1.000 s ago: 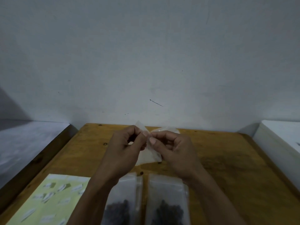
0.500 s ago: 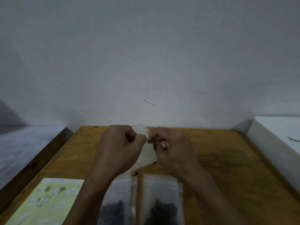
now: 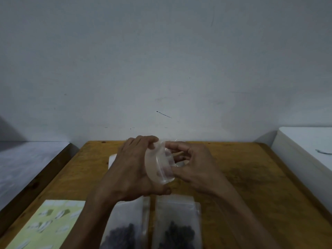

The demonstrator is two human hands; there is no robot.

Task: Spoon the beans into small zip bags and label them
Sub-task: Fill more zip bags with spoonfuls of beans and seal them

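Overhead, both hands met above the far half of the table (image 3: 251, 177), pinching an empty clear bag (image 3: 159, 166) between them. The left hand (image 3: 131, 171) gripped its near edge, the right hand (image 3: 195, 168) its far edge, fingers curled shut on the plastic. The bag bowed open, though its mouth was blurred. Nearer lay two filled bags (image 3: 175, 221) side by side; their beans (image 3: 179, 234) were cut off below. A label sheet (image 3: 45, 225) sat at left, partly cropped.
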